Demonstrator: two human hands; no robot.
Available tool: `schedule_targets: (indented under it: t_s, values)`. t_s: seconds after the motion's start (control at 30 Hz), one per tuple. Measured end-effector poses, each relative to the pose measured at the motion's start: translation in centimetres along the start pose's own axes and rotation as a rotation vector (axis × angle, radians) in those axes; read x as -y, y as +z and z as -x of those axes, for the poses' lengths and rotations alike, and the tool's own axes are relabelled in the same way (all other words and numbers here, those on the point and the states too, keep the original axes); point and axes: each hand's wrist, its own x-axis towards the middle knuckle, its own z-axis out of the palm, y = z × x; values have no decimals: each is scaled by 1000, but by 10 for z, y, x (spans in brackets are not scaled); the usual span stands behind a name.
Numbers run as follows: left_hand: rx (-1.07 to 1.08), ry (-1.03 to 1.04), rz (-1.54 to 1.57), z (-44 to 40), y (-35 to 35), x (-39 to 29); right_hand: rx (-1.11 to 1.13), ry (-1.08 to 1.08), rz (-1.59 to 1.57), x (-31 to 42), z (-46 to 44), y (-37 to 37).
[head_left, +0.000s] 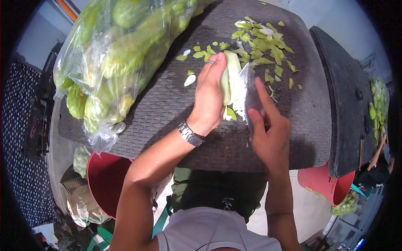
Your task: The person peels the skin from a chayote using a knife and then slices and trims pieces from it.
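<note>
My left hand, with a ring and a metal wristwatch, is closed around a pale green, peeled chayote on the dark woven tabletop. My right hand grips a wide-bladed knife, index finger stretched along the blade. The blade stands close against the chayote's right side, and its handle is hidden in my palm. White and green slices lie by the blade. Beyond the hands is a scattered pile of green peelings, with a white slice to the left.
A large clear plastic bag of chayotes covers the table's upper left. Red tubs stand below at left and right. A dark chair back borders the right side. More bagged green produce sits at far right, near another person's arm.
</note>
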Motion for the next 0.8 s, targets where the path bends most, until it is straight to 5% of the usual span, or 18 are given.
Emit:
schedule_targets:
  t_s: [0.63,0.8]
  values:
    - [152,-264,-127,-2,-11,-5,159,-100,-32,-17,9,-9]
    - [173,-196,-53,-4,-6,-16,320,-26,-157,-16,8,-17]
